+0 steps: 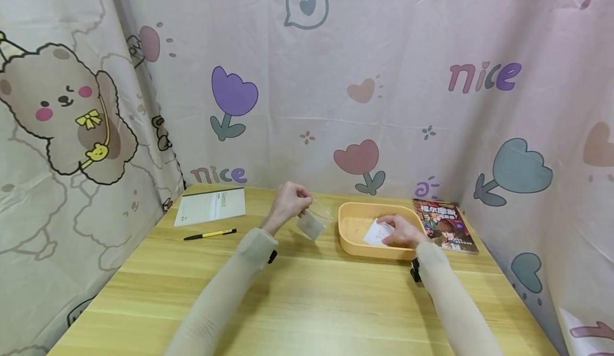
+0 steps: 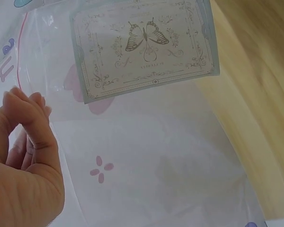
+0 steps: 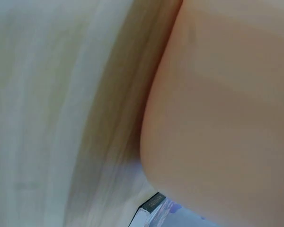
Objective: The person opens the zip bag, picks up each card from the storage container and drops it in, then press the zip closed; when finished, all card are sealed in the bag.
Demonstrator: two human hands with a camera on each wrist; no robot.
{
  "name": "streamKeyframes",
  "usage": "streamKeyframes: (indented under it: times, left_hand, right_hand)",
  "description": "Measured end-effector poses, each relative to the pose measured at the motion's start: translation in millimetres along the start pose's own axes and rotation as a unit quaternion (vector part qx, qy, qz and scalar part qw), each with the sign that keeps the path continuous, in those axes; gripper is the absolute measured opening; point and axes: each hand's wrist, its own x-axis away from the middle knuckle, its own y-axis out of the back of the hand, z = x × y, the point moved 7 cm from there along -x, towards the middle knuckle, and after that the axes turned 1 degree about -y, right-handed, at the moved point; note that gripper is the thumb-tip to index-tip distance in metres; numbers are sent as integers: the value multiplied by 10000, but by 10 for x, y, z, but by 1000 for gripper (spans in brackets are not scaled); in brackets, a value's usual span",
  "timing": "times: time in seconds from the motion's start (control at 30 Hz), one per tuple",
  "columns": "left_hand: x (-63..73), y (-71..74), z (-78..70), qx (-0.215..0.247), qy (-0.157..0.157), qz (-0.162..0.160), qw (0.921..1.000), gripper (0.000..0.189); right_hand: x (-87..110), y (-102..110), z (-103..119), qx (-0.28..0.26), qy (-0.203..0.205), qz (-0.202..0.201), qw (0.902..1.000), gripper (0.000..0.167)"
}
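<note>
My left hand [image 1: 290,201] pinches a clear zip bag [image 2: 146,151] by its edge, near the red seal line, above the table. Inside the bag shows a pale card [image 2: 146,45] with a butterfly print and an ornate border. To the right, my right hand [image 1: 404,232] reaches over the near rim of an orange plastic tray [image 1: 355,249]. Its thumb and fingers hold a white card or paper [image 1: 375,232] with faint print, over the tray's inside. In the right wrist view only the tray's outer wall [image 3: 217,118] shows, and the hand is hidden.
A notebook [image 1: 211,208] lies at the back left of the wooden table [image 1: 326,302], with a yellow and black pen [image 1: 210,234] in front of it. A colourful magazine [image 1: 448,228] lies right of the tray. Printed curtains [image 1: 307,89] hang behind and at both sides.
</note>
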Motion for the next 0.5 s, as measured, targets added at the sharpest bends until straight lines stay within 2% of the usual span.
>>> streamKeyframes:
  times: [0.13, 0.3, 0.37, 0.5]
  left_hand:
    - [15, -7, 8, 44, 29, 25, 10000, 10]
    - [12, -8, 7, 127, 36, -39, 9999, 9]
    - [7, -9, 5, 154, 3, -78, 9999, 10]
    - [-4, -7, 11, 292, -72, -190, 9994, 12]
  right_hand:
    - [5, -2, 9, -148, 39, -88, 9998, 64]
    - [18, 110, 74, -301, 431, -542, 9971, 49]
    - [20, 172, 84, -448, 458, -762, 9950, 44]
    - [27, 263, 108, -1046, 381, -894, 9898, 44]
